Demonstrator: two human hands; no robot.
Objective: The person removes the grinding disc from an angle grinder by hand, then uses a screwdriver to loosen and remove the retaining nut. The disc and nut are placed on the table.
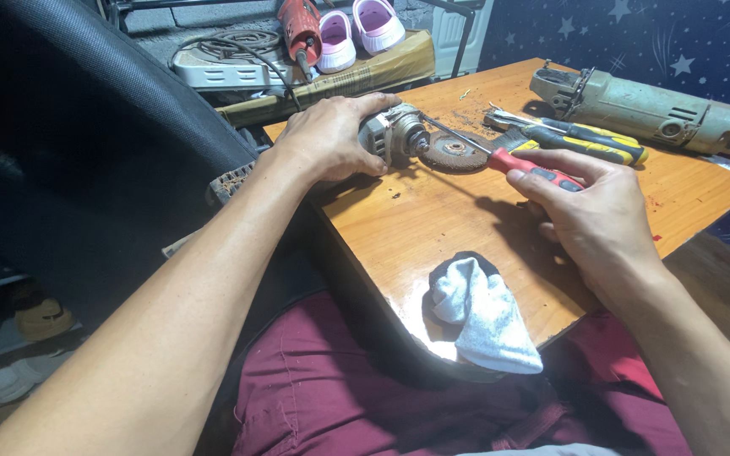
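Maroon trousers (pixel 356 397) fill the bottom edge, cut off at the lap, and above them juts the corner of the wooden table (pixel 433 228), the landmark for everything else. Behind the table's far side lies a large green-grey angle grinder (pixel 644 108), its cord end running out of view. On the near corner sits a grey-and-white cloth (pixel 483 312), draped over the edge. At the table's left edge the left hand (pixel 331 135) is closed over the body of a small grinder (pixel 392 133), hiding most of it; only the metal head and spindle show. Just right of that head lies a rusty abrasive disc (pixel 454 154). The right hand (pixel 589 211), over the table's middle, grips a red-handled screwdriver (pixel 542 171), its thin shaft reaching to the spindle; the tip is too small to make out. Yellow-and-black handled tools (pixel 589 142) lie beyond, partly overlapped. Pink clogs (pixel 356 29) rest off the table, far back.
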